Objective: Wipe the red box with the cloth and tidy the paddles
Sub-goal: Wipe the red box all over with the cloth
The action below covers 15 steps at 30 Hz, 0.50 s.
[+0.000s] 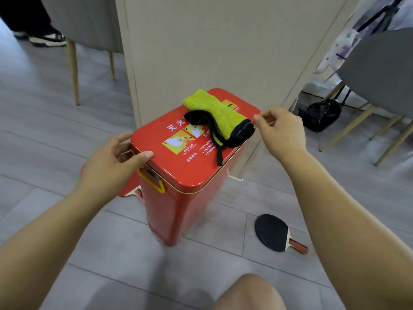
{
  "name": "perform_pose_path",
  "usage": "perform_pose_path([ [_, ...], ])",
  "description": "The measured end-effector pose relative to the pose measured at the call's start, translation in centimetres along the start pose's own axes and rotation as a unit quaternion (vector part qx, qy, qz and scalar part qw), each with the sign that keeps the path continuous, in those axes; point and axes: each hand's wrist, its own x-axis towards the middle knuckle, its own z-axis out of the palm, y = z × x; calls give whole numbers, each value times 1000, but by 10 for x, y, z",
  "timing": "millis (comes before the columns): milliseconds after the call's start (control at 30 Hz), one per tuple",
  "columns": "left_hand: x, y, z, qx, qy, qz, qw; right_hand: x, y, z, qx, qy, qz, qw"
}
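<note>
Floor: carries everything; the red box stands on it against a beige partition.
Red box: lid closed, printed label facing up. No wiping seems to be under way; I judge this step not yet started. Its lower end is blurred, so the base is hard to read.
Left hand: grips the box's left edge, thumb on the lid, fingers curled round the side.
Right hand: fingers curled at the lid's right rim, just beside the cloth. Whether they pinch a thin side handle or only hover there, I cannot tell.
Cloth: yellow-green with black trim, lying bunched on the far half of the lid, in neither hand.
Black paddle: flat on the floor to the right of the box, untouched, not yet tidied.
Red paddle: on the floor at the box's left, mostly hidden behind the left wrist and the box.
Left to do: by my reading, the whole task.
</note>
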Motion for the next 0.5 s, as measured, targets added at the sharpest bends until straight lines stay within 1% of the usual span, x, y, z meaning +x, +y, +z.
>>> perform_pose_path([
  [67,-10,3,8,7,25,-20,999,22,10,7,2,-28,-15,1000],
  [200,-32,11,23,71,55,-42,995,57,30,20,10,-91,-25,996],
  [267,-40,13,28,89,53,-55,993,73,38,27,-5,-127,-30,991],
  [400,-54,15,40,76,33,-51,995,90,47,41,33,-210,-37,976],
  [500,-60,17,54,12,24,-62,998,97,49,47,102,-274,-22,956],
])
